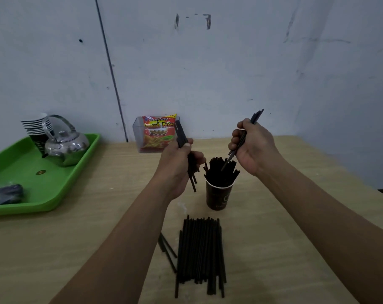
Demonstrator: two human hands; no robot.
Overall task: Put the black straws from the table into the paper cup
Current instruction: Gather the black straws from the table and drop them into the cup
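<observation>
Left hand (177,163): at 10 o'clock from the cup (219,196); fingers (199,157) clenched round the left bundle (181,134) of straws, held near upright, lower ends hanging just beside the rim and outside it.
Right hand (254,148): at 1 o'clock from the cup; fingers (235,137) clenched round the right bundle (256,116), tops leaning toward 1 o'clock, lower ends aimed down at the mouth. Cannot tell whether the tips are in or just above.
Cup: upright, mid-surface, already crowded with standing straws (219,170) fanned against the rim.
Pile (200,253): flat on the surface (76,249) at 6 o'clock from the cup, laid roughly parallel, ends toward 12 and 6; two strays (166,246) at its 9 o'clock side.
Why held so: gripped mid-length, likely to keep each bundle together and steer the lower tips into a tight opening; slanted, probably to slide in along the straws already standing.
Stage: judged partway, with a large pile left.
Next: likely lowering the right bundle and releasing it, then the left.
Risk: light cup, top-heavy; a sideways nudge could tip it, and a crowded mouth could deflect tips.
Elsewhere: tray (32,172) at 9 o'clock carrying a kettle (65,148) and stacked cups (36,126); snack pack (157,134) at 12 o'clock by the wall.
</observation>
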